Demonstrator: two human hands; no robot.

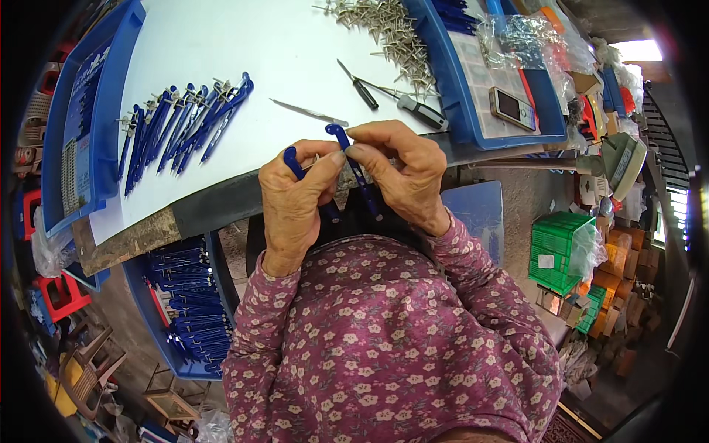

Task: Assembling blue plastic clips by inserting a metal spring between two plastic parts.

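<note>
My right hand (410, 173) pinches a slim dark-blue stick with a rounded, bent head (360, 177) between thumb and fingers, just past the table's front edge. A second blue stick of the same kind (293, 162) is gripped in my left hand (288, 203), its curved head showing above the fingers. The left thumb tip meets the right-hand stick near its head. Something thin and metallic shows by the left fingers, too small to make out. On the white tabletop (236, 44) lie a bunch of similar blue sticks with metal parts (185, 122) and a thin pointed blade (310, 112).
A black-handled screwdriver (421, 112) and a small black-handled tool (362, 90) lie near a heap of small metal parts (395, 33). Blue trays (53, 184) flank the table; the right one bears a phone (512, 108). A lower blue bin (151, 325) holds many blue sticks.
</note>
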